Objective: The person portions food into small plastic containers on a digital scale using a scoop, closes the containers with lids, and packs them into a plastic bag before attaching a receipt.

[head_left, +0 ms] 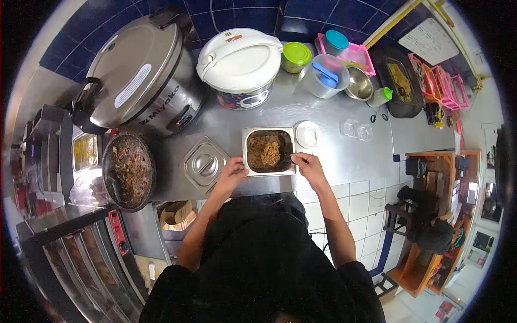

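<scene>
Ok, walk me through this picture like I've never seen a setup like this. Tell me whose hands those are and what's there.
There is no machine here: one person works with bare hands. The only picture comes from a camera on their head, looking forward and down; its wide view bends the edges.

The left hand touches the side of a small metal pan with brown food inside. The right hand pinches something dark at the opposite edge, perhaps a handle.

On the steel counter, a metal lid lies beside the pan. Further left are a frying pan and a large steel pot.
</scene>
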Demonstrator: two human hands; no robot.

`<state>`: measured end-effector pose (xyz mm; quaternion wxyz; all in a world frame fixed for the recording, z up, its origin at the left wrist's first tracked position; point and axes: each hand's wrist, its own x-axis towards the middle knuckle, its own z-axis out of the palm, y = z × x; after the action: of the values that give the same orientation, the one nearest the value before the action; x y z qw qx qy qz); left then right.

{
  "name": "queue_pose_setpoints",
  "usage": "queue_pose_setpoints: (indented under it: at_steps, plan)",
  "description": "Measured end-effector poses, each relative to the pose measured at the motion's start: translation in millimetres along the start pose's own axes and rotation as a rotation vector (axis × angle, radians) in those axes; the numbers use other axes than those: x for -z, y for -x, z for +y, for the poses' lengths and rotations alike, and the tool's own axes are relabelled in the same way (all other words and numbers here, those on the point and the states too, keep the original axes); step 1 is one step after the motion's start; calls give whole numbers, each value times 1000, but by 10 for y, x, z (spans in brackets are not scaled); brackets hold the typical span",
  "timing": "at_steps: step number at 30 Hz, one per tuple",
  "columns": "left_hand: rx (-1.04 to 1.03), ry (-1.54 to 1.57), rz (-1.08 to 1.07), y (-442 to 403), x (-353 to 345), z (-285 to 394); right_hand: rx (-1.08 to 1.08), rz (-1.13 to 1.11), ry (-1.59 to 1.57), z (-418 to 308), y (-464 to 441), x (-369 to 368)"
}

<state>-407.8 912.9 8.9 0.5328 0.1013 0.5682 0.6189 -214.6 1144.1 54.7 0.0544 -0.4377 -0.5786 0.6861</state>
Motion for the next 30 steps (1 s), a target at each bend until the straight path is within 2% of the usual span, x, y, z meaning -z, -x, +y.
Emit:
queue_pose_setpoints:
  at_steps: [7, 10, 24, 30]
  plan:
    - [6, 21, 31, -62, -21, 90, 90, 135, 53, 59, 5, -36]
    - [19, 1, 20, -94, 0, 44, 98, 114, 121, 63, -47, -17]
    - [40, 26, -3, -115, 3, 41, 112, 119, 37, 113, -31, 34]
    - [73, -25, -17, -185, -72, 88, 94, 179, -60, 25, 90, 327]
